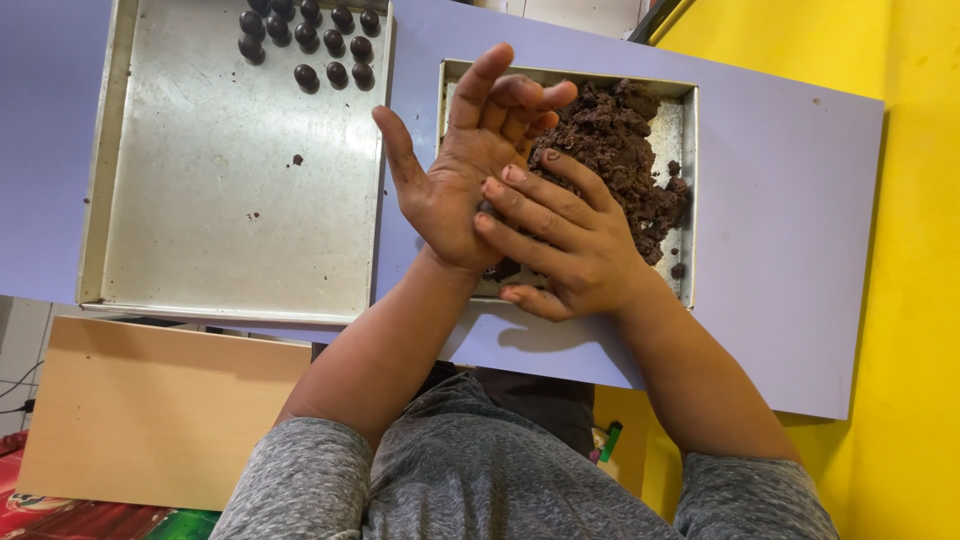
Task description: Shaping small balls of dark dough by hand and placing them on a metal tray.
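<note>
Between our palms, above the near edge of the smaller tray [688, 190], something small is probably being rolled, but it's hidden, so we can't tell what. Left hand [465, 165] is upright with fingers spread, chocolate smears on the fingertips; right hand [560, 240] is laid flat across its palm, pressed against it. Just behind the hands, the smaller metal tray holds a heap of dark brown dough [620, 160], crumbly and lumpy. We judge it soft, sticky and light, easy to pinch off from the loose edge of the heap and apt to smear or break apart if squeezed hard. Left of it, the large metal tray [220, 200] has finished dark balls [310, 40] grouped at the far corner, plus a few crumbs. Both trays sit on a lavender board [790, 250]; yellow surface [920, 300] to the right.
</note>
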